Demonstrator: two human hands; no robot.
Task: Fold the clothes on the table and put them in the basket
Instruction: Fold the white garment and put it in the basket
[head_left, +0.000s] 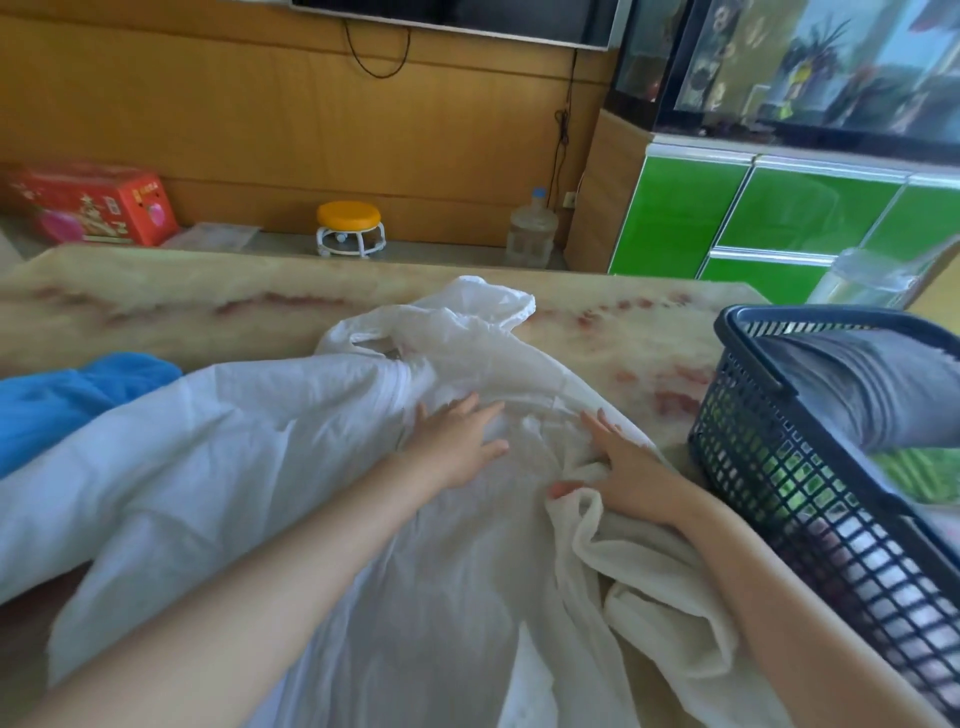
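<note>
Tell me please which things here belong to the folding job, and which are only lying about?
Belong to the job: white garment, under the left hand and right hand; blue garment; cream cloth; basket, holding a grey garment; table.
Lying about: red box; yellow stool; water jug; green cabinet.

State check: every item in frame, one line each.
white garment: unfolded, spread on table
blue cloth: bunched, unfolded, left of it
grey garment: in basket, sticking above rim
basket: at table's right edge
left hand: flat on white garment
right hand: fingers straight, on white garment
</note>
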